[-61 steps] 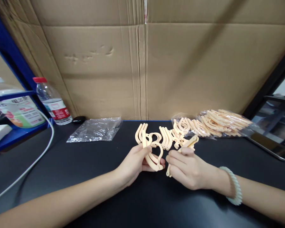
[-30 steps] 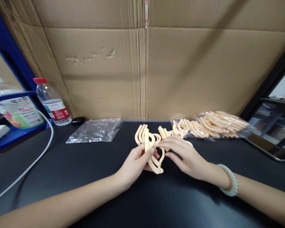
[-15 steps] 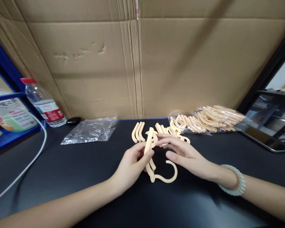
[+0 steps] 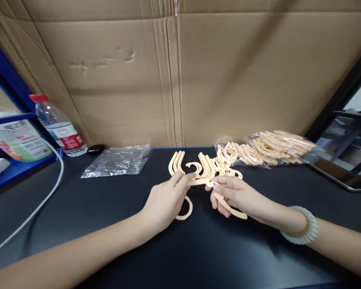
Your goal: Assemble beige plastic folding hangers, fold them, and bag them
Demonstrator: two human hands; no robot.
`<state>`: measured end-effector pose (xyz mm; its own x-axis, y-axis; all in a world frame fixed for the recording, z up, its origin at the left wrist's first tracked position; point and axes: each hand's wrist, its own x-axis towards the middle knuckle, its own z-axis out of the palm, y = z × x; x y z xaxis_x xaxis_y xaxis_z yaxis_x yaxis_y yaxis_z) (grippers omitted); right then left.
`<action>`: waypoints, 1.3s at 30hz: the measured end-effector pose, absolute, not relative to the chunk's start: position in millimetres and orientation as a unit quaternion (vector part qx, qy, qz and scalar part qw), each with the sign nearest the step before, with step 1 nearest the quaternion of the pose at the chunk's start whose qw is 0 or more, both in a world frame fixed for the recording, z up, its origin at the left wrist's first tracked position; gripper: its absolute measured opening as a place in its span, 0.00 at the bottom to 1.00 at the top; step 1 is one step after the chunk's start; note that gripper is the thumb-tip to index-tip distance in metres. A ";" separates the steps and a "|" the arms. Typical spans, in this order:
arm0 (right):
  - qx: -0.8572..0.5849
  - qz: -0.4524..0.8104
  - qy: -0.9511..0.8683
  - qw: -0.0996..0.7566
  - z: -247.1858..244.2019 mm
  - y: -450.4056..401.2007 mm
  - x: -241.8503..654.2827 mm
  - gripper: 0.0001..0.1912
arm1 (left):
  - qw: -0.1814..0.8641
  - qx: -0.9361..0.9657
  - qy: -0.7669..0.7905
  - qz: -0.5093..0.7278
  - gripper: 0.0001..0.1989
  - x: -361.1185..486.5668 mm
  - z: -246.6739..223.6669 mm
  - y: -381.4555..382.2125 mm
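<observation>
Pale curved pieces are between my hands over the black table. My left hand (image 4: pixel 167 198) is closed on the left end of a beige bar (image 4: pixel 199 182), and a beige hook (image 4: pixel 186 210) curves out beneath its fingers. My right hand (image 4: pixel 233 194) pinches the bar's right end, where a small rounded part shows; a curved arm piece (image 4: pixel 231 207) slants down to the right from its fingers. Just beyond the hands lie three curved strips (image 4: pixel 176 161) side by side, a loose hook (image 4: pixel 195 165) and more curved strips (image 4: pixel 206 165).
Clear bags of beige pieces (image 4: pixel 276 148) lie at the back right, near a phone-like slab (image 4: pixel 343 175). At the back left are a flat plastic bag (image 4: pixel 118 160), a black object (image 4: pixel 95 149), a bottle (image 4: pixel 61 130) and a white cable (image 4: pixel 52 188). Cardboard (image 4: pixel 123 80) stands behind.
The held pieces have turned from nearly upright to sideways, and the hook now shows under my left hand. My right hand has closed on the pieces. The view has shifted slightly.
</observation>
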<state>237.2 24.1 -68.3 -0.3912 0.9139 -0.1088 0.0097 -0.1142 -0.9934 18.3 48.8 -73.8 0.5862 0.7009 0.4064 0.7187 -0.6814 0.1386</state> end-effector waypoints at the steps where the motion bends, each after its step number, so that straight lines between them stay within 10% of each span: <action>1: -0.409 0.634 -0.557 0.347 -68.8 23.3 237.0 0.22 | 0.060 -0.900 -0.383 -0.197 0.17 17.5 -73.6 48.8; 9: -0.392 0.660 -0.581 0.270 -67.8 16.9 234.5 0.19 | 0.178 -0.942 -0.263 -0.111 0.10 20.9 -65.1 39.0; 15: -0.469 0.442 -0.716 0.268 -64.7 6.4 231.4 0.16 | 0.161 -0.950 -0.252 -0.095 0.14 23.7 -61.4 33.1; 26: -0.345 -0.087 -0.820 0.449 -39.6 19.9 261.3 0.08 | -0.309 -0.794 -0.438 -0.286 0.16 24.5 -61.0 38.6; 31: -0.357 -0.115 -0.801 0.467 -43.5 46.6 287.8 0.13 | -0.538 -0.615 -0.454 -0.355 0.15 23.7 -61.5 50.6; 39: -0.365 -0.112 -0.865 0.326 -80.2 73.8 302.8 0.19 | -0.592 -0.528 -0.440 -0.420 0.13 20.3 -54.7 48.6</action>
